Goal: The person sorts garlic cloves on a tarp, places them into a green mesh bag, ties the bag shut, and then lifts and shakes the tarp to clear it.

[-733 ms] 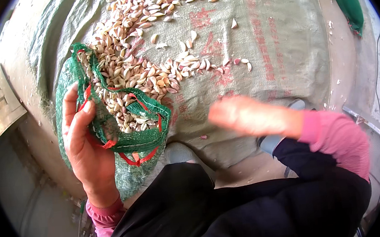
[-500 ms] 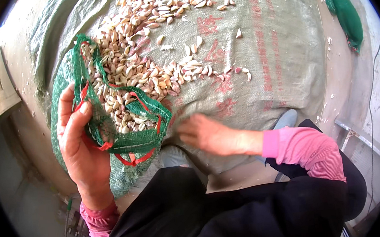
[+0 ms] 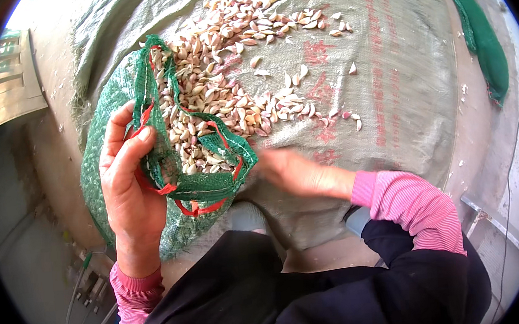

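Observation:
A green mesh bag [image 3: 203,183] with a red drawstring lies on the left, its mouth spread toward a pile of garlic cloves [image 3: 217,98]. Fingers and thumb of my left hand [image 3: 134,173] pinch the left side of its rim and hold it up. Cloves fill the mouth and run out in a band across the woven sheet. My right hand [image 3: 291,168] is beside the right edge of the bag's mouth, its fingers smeared by motion, so I cannot make out whether they hold anything.
A large pale woven sheet [image 3: 414,99] with red print covers the floor under the cloves. Another green mesh bag [image 3: 484,50] lies at the far right, near a thin cable [image 3: 510,152]. A metal frame [image 3: 493,222] stands at the right, a wooden stool [image 3: 15,81] at the left.
The bag, cloves and my left hand sit further right in the picture, as the whole view has shifted. My right hand has moved slightly closer to the bag's rim.

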A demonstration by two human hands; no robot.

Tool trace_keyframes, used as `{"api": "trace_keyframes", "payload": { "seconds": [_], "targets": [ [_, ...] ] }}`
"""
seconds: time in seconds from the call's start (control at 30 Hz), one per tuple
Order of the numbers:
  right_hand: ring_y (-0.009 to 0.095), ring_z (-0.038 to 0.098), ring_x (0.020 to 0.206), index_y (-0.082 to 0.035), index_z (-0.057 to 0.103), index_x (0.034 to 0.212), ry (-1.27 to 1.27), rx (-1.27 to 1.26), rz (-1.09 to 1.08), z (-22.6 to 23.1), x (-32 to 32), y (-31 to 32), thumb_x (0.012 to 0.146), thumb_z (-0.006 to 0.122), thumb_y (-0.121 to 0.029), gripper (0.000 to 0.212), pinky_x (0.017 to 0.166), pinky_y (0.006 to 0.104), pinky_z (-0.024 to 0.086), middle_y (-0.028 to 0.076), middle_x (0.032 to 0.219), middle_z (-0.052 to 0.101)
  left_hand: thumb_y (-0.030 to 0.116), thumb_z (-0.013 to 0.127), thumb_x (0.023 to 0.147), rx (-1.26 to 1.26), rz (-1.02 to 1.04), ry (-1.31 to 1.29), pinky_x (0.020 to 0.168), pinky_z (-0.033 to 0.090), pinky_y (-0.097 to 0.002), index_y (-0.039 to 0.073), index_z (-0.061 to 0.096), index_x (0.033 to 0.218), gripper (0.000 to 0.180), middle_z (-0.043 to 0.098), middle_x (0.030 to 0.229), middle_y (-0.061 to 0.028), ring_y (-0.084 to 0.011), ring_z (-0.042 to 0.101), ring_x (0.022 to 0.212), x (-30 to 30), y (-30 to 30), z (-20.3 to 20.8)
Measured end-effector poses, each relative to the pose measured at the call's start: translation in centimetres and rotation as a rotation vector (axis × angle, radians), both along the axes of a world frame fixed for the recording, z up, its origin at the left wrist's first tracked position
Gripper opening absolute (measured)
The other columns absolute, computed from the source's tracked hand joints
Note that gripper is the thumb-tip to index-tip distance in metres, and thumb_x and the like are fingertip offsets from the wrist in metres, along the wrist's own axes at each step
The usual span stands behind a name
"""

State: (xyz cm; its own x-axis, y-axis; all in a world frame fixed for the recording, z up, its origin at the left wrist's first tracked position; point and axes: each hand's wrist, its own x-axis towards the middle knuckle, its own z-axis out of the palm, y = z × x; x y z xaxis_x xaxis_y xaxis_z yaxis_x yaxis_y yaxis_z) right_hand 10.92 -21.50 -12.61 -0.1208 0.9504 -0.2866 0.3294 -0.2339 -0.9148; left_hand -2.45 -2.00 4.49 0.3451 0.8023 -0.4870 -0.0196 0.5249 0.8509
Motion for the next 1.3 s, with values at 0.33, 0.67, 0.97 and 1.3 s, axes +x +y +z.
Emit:
{"api": "trace_keyframes", "payload": {
  "seconds": [0.33, 0.67, 0.97, 1.3],
  "targets": [
    [0.028, 0.053, 0.115, -0.012, 0.069, 0.106, -0.702, 0.779, -0.247, 0.6, 10.7, 19.2, 0.084, 0.073, -0.032, 0.03, 0.096, 0.0432, 0.043, 0.008, 0.117, 0.064, 0.005, 0.055, 0.092, -0.081, 0.153, 0.028, 0.058, 0.051, -0.0233, 0.005, 0.052, 0.128, 0.036, 0.063, 0.084, -0.0024, -0.01, 0.06, 0.068, -1.4, 0.4, 0.5],
    [0.024, 0.053, 0.116, -0.012, 0.07, 0.107, -0.642, 0.603, -0.076, -3.8, 4.7, 28.0, 0.093, 0.061, -0.027, 0.023, 0.104, 0.0466, 0.036, 0.007, 0.114, 0.064, 0.005, 0.057, 0.092, -0.145, 0.126, -0.093, 0.078, 0.056, -0.0276, 0.004, 0.054, 0.125, 0.033, 0.069, 0.105, -0.0066, -0.013, 0.067, 0.088, -0.5, 1.4, -0.5],
    [0.027, 0.051, 0.121, -0.018, 0.07, 0.116, -0.977, 0.601, -0.479, -3.9, 14.4, 23.5, 0.099, 0.053, -0.047, 0.038, 0.106, 0.0468, 0.035, 0.006, 0.125, 0.064, 0.001, 0.064, 0.092, -0.222, 0.046, -0.111, 0.086, 0.057, -0.0311, -0.001, 0.047, 0.135, 0.046, 0.069, 0.111, -0.0112, -0.0158, 0.069, 0.095, 0.1, 2.0, -1.1],
    [0.027, 0.063, 0.102, -0.008, 0.07, 0.11, -0.152, 0.601, -0.564, -1.9, 0.0, 22.0, 0.091, 0.064, -0.022, 0.024, 0.09, 0.04, 0.05, 0.011, 0.115, 0.068, 0.006, 0.061, 0.093, -0.192, 0.038, -0.065, 0.086, 0.057, -0.0308, 0.002, 0.05, 0.137, 0.046, 0.068, 0.117, -0.0097, -0.0153, 0.067, 0.098, 0.6, 1.6, -1.4]
  ]
}}
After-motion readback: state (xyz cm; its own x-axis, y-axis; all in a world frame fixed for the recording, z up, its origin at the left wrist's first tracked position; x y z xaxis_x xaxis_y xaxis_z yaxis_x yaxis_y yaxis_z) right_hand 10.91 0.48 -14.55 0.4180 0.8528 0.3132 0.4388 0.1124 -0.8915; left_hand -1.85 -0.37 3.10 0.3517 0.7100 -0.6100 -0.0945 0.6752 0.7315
